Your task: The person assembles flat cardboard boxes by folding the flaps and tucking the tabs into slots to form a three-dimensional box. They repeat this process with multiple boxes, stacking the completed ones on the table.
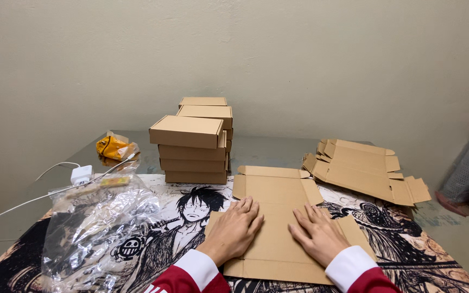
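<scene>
Head cam view: both hands lie flat, palms down, on an unfolded brown cardboard box blank [278, 222] spread on a black-and-white cartoon-print table mat [164, 239]. The left hand [236, 228] and right hand [316, 234] have fingers spread open, gripping nothing, probably just pinning the sheet flat so it won't spring up. Behind the blank sits a stack of folded brown cardboard boxes [196, 144], with a pile of more flat brown blanks [365, 171] to its right. Left of the blank is a crumpled clear plastic bag [96, 228]. The blank's near edge is cut off by the red-and-white sleeves.
</scene>
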